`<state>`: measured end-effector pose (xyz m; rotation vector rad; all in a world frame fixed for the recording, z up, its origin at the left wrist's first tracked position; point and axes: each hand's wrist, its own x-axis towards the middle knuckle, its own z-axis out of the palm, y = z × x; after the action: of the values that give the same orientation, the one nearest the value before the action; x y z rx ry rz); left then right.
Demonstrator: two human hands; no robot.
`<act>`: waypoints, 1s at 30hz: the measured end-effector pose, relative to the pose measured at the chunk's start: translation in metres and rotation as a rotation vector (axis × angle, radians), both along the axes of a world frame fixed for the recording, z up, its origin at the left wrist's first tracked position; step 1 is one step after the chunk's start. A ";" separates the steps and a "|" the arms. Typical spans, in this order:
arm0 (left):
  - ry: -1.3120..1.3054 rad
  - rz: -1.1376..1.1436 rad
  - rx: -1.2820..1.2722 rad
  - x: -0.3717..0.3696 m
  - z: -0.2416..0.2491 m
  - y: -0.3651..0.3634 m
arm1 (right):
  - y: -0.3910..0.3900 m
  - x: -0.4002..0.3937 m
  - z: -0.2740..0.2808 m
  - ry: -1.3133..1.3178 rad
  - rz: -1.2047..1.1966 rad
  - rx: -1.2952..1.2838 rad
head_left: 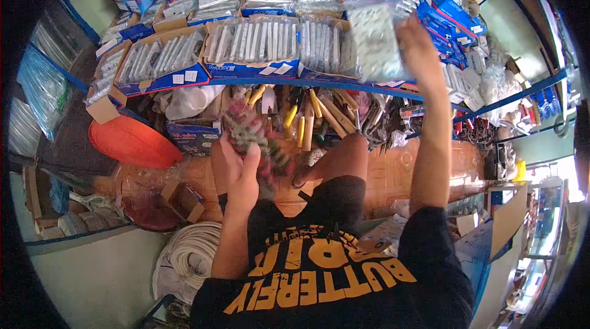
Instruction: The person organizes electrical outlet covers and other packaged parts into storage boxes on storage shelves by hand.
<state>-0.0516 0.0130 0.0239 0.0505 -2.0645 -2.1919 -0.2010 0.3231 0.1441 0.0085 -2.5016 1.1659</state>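
My right hand (419,49) is raised at the shelf's front edge, its fingers closed on the side of a clear plastic packet (375,40). The packet is flat and upright, with pale whitish-green contents that I cannot identify. Behind it is a blue carton (319,46) of thin plastic-wrapped items standing on edge. Lower down, my left hand (241,172) holds a crumpled patterned cloth (261,141) in red, green and grey. Motion blurs the cloth, which hangs over the floor between my knees.
Blue cartons (252,46) of wrapped pieces fill the shelf. Beneath it lie yellow-handled tools (292,115) and wooden handles (335,117). A red-orange round object (132,147) is at left, near a cable coil (187,252). An opened cardboard box (507,221) stands at right.
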 end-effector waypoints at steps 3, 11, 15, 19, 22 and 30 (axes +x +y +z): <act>0.103 0.021 0.138 -0.003 0.023 0.022 | -0.037 0.050 -0.035 -0.097 0.030 -0.231; 0.519 -0.166 -0.973 0.000 0.025 0.079 | -0.103 0.118 -0.086 -0.132 0.153 -0.873; 0.590 -0.097 -0.849 -0.016 0.029 0.074 | -0.107 0.138 -0.093 -0.248 0.236 -1.015; 0.693 -0.062 -0.787 -0.032 0.042 0.072 | -0.111 0.136 -0.086 -0.139 0.273 -1.000; 0.704 -0.026 -0.706 -0.039 0.055 0.071 | -0.108 0.137 -0.083 -0.130 0.286 -0.906; 0.614 -0.004 -0.853 -0.052 0.072 0.051 | -0.126 0.156 -0.066 -0.173 0.271 -0.461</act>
<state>-0.1040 0.0635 0.0959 -0.6121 -2.3499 -0.9601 -0.0451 0.1967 0.0777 0.1315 -2.3631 1.9059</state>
